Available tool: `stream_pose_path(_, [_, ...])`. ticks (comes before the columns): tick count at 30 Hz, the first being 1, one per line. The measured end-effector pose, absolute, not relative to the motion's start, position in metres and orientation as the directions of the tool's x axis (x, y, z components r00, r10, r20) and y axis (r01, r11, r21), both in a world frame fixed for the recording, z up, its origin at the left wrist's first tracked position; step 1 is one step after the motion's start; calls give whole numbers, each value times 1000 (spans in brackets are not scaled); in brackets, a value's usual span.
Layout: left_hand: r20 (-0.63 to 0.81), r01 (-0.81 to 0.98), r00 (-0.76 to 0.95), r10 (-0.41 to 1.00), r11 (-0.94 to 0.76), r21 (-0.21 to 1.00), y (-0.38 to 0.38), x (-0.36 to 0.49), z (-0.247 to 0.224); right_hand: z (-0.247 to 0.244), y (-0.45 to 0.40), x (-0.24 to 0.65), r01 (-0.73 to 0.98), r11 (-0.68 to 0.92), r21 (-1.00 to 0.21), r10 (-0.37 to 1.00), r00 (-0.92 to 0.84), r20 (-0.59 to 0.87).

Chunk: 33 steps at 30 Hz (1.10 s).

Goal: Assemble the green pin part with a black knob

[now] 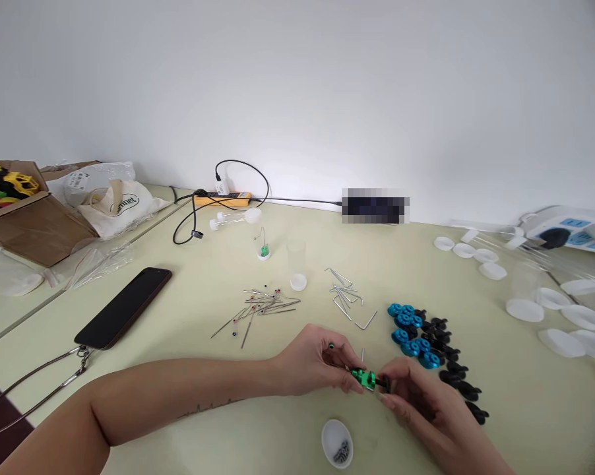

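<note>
A small green metal part [364, 379] with a dark shaft is held between my two hands, low in the middle of the head view. The fingertips of my left hand [322, 363] are closed around its left end. On the right, the thumb and fingers of my right hand [421, 402] pinch a small black piece [385, 382] at the end of that shaft. Below them stands a white cap [331, 432] with small grey screws [343, 452] in it. Blue metal parts [410, 330] and black parts [453, 369] lie in rows beyond my right hand.
Thin metal rods [262, 303] are scattered left of centre, and bent hex keys [344, 293] lie behind my hands. Clear tubes [296, 254] stand upright farther back. White caps [520, 310] sit at right. A phone [124, 307] and an open cardboard box [45, 224] are at left.
</note>
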State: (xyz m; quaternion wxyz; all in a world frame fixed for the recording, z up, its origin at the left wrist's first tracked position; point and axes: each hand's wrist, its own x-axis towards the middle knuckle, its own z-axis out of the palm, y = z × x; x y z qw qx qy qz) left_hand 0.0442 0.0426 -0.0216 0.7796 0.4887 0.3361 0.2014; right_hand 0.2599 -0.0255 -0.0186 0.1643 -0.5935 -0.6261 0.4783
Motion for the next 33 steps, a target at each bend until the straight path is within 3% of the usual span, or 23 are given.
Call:
stream_pose_path(6, [-332,27,692,641,437,899,40,45,-16,-22,-25,264,627,-135,-767,897,-252,-364])
stream_pose_path(12, [-323,38,726,607,434,900,38,43,-15,-19,-29,262,660,6,-751,892,-344,-294])
stream_pose_path(19, [-322,34,716,619,430,902,39,41,-13,-23,-30,263,653,-5,-757,933,-269,-239])
stream_pose_path(25, [-317,42,727,609,421,906,38,42,-13,-17,-29,261,690,-1,-724,898,-319,-304])
stream_pose_path(33, [-308,49,721,620,398,916,38,42,-13,-22,-31,263,670,-72,-739,911,-256,-322])
